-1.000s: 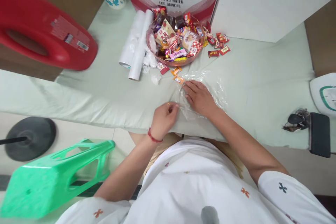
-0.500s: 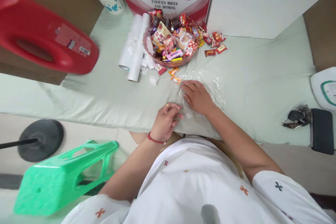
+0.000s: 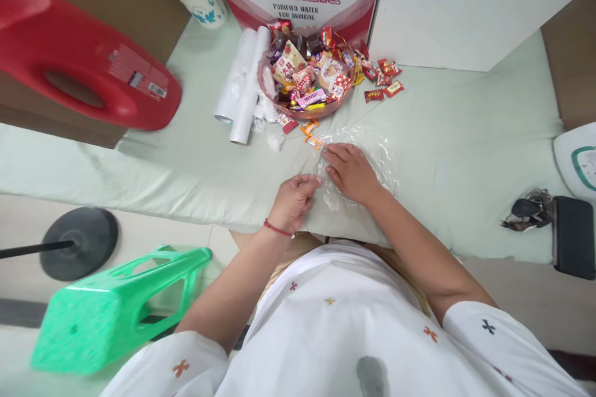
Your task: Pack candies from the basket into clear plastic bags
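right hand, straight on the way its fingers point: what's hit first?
Probably the nearer orange candy, just ahead of the right hand; the exact gap is hard to judge from this view.

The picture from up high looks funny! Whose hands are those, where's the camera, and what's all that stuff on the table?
There's no machine here, just one person's two bare hands. The camera sits on that person's head and looks forward and down, so you see their arms and white shirt from above.

The right hand lies flat on some crinkly clear plastic. The left hand has its fingertips pinched together by the plastic's edge; I can't tell whether they grip it.

Farther back on the table is a bowl full of wrapped sweets, with more sweets lying beside it. Next to it are white rolls and, farther left, a paper cup.
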